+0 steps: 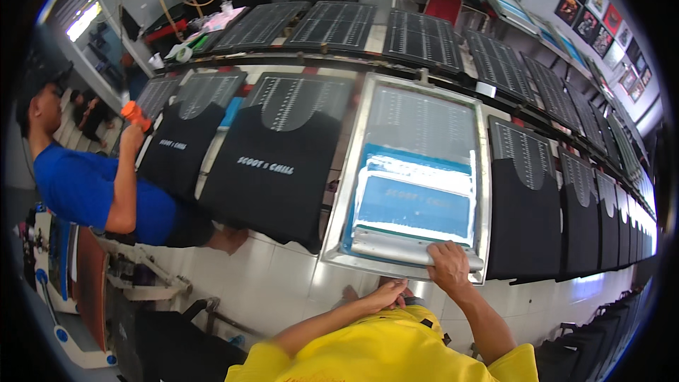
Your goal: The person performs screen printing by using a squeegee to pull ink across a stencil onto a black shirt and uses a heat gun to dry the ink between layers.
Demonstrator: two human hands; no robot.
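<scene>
Squeegee point(392, 246) at Near End of Screen point(483, 170), Row Partly Lettered

Right hand point(449, 262): fingers closed over the right end of the squeegee.

Left hand point(387, 293): at the waist, just off the frame's near edge, fingers curled; whether anything is held cannot be told.

Squeegee: silvery, long-bodied, one; lies across the near end of the screen, inside the frame.

Screen: metal-framed, one; rests over a station in the near row. Blue mesh point(417, 201) with faint lettering in it. Bright white streaks, ink or glare uncertain. Print beneath hidden; whether this stroke is finished cannot be told.

Left neighbour: black shirt point(283, 163), flat on its board, white lettering on the chest. Judged done as to lettering.

Farther left: second black shirt point(177, 148), likewise lettered.

Right neighbour: dark shirt point(523, 219), laid out, no lettering visible. Judged left to do, as probably are those beyond, too oblique to check.

Co-worker point(106, 191): blue-sleeved, at the lettered end, orange tool point(136, 117) raised.

Far row: grey marked boards point(332, 25), no shirts seen on them.
</scene>
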